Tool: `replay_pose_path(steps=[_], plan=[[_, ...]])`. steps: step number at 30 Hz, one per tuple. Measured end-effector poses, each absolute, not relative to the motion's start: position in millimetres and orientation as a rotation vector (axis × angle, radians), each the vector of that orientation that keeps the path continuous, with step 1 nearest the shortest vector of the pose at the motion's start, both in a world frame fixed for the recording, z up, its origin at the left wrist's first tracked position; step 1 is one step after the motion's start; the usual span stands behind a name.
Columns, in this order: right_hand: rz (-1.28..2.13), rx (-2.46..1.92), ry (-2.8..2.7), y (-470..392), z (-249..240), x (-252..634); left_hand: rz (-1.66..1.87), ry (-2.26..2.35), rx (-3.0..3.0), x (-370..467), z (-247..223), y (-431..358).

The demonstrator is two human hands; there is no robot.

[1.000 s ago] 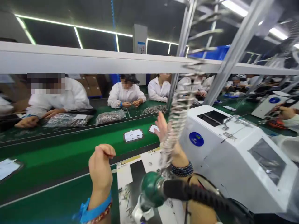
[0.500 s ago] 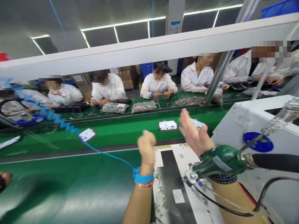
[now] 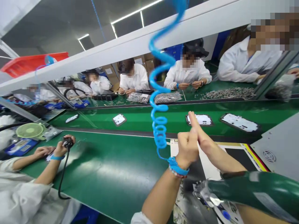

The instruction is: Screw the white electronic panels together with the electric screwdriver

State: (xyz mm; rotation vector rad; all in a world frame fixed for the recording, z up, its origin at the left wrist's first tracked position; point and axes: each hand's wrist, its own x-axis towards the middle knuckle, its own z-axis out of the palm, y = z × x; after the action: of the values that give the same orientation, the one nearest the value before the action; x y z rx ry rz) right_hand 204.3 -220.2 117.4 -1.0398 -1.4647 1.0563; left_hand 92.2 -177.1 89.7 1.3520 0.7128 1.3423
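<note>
My left hand (image 3: 188, 147) is closed in a fist, its knuckles against the palm of my right hand; whether anything is inside it is hidden. A blue wristband (image 3: 177, 166) on that wrist joins a coiled blue cord (image 3: 161, 90). My right hand (image 3: 205, 141) is held flat with its fingers stretched out. Both hands are raised over a board with a printed pattern (image 3: 178, 202). A green tool (image 3: 254, 189) hangs in front of my right forearm. Beyond my hands, a white plate in a dark frame (image 3: 202, 119) lies on the green belt.
Another framed plate (image 3: 240, 122) lies right on the belt (image 3: 144, 119). At the left, a co-worker's hand holds a black device (image 3: 68, 142) with a cable. A white machine (image 3: 280, 143) stands at the right. People in white coats sit across, near bags of small parts (image 3: 168, 97).
My hands, apart before, have come together. The view has swung left, bringing in the neighbouring person's arms, a green fan and a red tray. The coiled cord now hangs in front of the view.
</note>
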Motion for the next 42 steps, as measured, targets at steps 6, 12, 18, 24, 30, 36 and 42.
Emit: replay_pose_path(steps=[6,12,18,24,30,36,42], plan=[[1.010,-1.048,-1.338,-221.3,122.7,233.1,1.601,0.639,1.181,71.4,101.4,-158.0],[1.179,-1.072,-1.316,-220.4,118.4,217.4,1.317,0.563,1.461,93.4,87.3,-175.8],[1.119,-1.041,-1.273,-212.9,117.3,223.8,1.340,0.627,1.440,90.7,87.0,-165.4],[1.191,-0.980,-1.277,-205.8,103.2,212.4,1.445,0.653,1.332,85.4,90.3,-159.5],[1.411,-0.806,-1.203,-207.4,114.2,199.6,1.332,0.555,1.263,79.7,97.8,-157.9],[1.416,-0.853,-1.152,-206.8,124.3,204.8,1.495,0.658,1.272,77.0,100.3,-162.3],[1.516,-0.714,-0.953,-205.2,119.5,203.3,1.206,0.512,1.393,97.6,90.6,-169.6]])
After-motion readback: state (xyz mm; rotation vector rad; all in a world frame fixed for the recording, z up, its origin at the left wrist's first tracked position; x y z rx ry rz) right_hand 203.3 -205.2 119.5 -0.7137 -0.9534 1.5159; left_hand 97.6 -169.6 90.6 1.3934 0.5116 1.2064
